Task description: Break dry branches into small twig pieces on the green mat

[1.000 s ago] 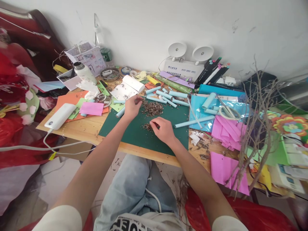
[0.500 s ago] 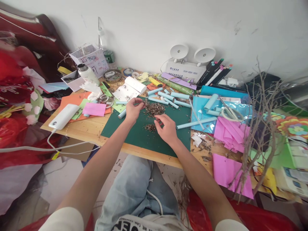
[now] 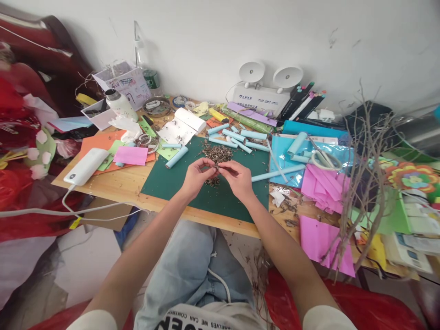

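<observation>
My left hand (image 3: 197,178) and my right hand (image 3: 237,178) meet fingertip to fingertip above the green cutting mat (image 3: 237,204). Both are closed in a pinch around a small dark bit of dried plant, too small to make out well. Just beyond the fingers lies a heap of dry brown plant bits (image 3: 217,151). A smaller pile of the same bits shows partly beneath my hands. Rolled light blue paper tubes (image 3: 253,134) lie behind the heap, and one tube (image 3: 177,157) rests left of it on the mat.
A white power bank (image 3: 85,167) with a cable lies at the table's left. Blue plastic packs (image 3: 287,158), scissors (image 3: 325,158) and pink paper (image 3: 323,188) are on the right. Bare branches (image 3: 366,197) rise at the right edge. A white bottle (image 3: 120,104) stands back left.
My hands, apart half a second ago, have come together. The left moved right and nearer from the big heap; the right lifted slightly from the small pile. The view shifted a little.
</observation>
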Motion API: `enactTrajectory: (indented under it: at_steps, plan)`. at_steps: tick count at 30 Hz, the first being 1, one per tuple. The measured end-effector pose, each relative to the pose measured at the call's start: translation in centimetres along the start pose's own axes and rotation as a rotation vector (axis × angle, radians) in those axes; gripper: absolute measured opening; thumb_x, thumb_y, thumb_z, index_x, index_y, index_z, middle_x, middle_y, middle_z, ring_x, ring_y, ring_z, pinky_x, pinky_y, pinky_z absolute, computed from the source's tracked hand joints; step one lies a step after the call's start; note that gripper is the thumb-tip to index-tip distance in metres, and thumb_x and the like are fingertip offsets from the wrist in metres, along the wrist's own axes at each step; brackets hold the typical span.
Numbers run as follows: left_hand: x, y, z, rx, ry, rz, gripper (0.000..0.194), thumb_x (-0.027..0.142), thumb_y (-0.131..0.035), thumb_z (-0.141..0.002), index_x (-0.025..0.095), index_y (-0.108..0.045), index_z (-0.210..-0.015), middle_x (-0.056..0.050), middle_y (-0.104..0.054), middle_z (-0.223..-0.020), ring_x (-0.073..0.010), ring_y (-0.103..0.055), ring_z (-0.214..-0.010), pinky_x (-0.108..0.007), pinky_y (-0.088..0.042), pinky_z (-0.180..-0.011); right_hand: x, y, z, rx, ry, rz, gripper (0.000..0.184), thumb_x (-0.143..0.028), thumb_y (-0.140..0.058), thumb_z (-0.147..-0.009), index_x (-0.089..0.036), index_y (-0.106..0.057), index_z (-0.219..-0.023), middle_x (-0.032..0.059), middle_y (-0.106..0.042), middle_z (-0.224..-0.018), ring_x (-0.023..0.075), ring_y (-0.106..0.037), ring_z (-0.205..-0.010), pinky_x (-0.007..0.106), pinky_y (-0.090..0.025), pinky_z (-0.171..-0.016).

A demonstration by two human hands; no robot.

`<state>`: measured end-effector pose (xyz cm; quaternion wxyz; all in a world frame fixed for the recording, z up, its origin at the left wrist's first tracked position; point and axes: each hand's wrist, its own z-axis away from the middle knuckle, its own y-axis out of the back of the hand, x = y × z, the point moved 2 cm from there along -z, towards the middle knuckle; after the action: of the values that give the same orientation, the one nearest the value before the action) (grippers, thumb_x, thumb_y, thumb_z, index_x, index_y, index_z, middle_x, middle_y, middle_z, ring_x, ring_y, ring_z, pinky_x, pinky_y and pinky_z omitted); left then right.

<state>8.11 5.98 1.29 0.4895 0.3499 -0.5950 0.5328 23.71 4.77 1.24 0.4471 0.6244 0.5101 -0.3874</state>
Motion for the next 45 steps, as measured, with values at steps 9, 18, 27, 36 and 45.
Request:
enactTrajectory:
  at_steps: [9, 18, 27, 36, 45]
  plan:
    - [-0.6, 0.5, 2.5, 0.031, 0.023, -0.024, 0.035, 0.032, -0.079, -0.072, 0.019, -0.065, -0.101, -0.002, -0.067, -0.085, -0.0140, -0.068, -0.073, -0.032, -0.058, -0.077, 0.0, -0.4, 0.2, 0.004, -0.066, -0.027, 0.017, -0.037, -0.073, -0.076, -0.020, -0.069, -0.076, 0.0044, -0.071, -0.081, 0.0188, -0.067, -0.075, 0.032, -0.057, -0.070]
    - [-1.1, -0.3, 2.7, 0.103, 0.001, 0.001, 0.045, 0.034, -0.083, -0.067, 0.019, -0.066, -0.106, -0.001, -0.069, -0.082, -0.0149, -0.068, -0.073, -0.033, -0.059, -0.076, -0.2, -0.2, 0.1, -0.119, -0.052, -0.076, 0.017, -0.035, -0.065, -0.083, -0.023, -0.076, -0.087, 0.0050, -0.075, -0.095, 0.0197, -0.069, -0.086, 0.034, -0.058, -0.078]
    - [-1.8, 0.0, 2.7, 0.217, -0.075, -0.088, 0.031, 0.032, -0.078, -0.072, 0.019, -0.069, -0.098, -0.003, -0.070, -0.086, -0.0153, -0.068, -0.079, -0.032, -0.057, -0.080, -0.4, -0.8, 0.7, -0.161, -0.126, -0.103, 0.022, -0.037, -0.073, -0.078, -0.023, -0.077, -0.094, 0.0044, -0.077, -0.097, 0.0220, -0.073, -0.084, 0.036, -0.062, -0.078]
    - [-1.9, 0.4, 3.1, 0.284, -0.136, -0.156, 0.023, 0.033, -0.076, -0.073, 0.020, -0.065, -0.088, -0.002, -0.070, -0.084, -0.0153, -0.068, -0.078, -0.031, -0.057, -0.080, -0.2, -0.9, 0.9, -0.236, -0.042, 0.023, 0.023, -0.033, -0.072, -0.080, -0.027, -0.077, -0.102, 0.0019, -0.076, -0.098, 0.0199, -0.072, -0.083, 0.035, -0.059, -0.082]
    - [-1.9, -0.3, 3.9, 0.279, -0.079, -0.038, 0.024, 0.038, -0.079, -0.071, 0.020, -0.074, -0.086, -0.005, -0.071, -0.096, -0.0182, -0.068, -0.086, -0.037, -0.058, -0.086, -0.3, -0.8, 0.4, -0.086, -0.014, -0.014, 0.009, -0.030, -0.071, -0.080, -0.025, -0.078, -0.082, 0.0025, -0.076, -0.090, 0.0192, -0.071, -0.084, 0.033, -0.059, -0.079]
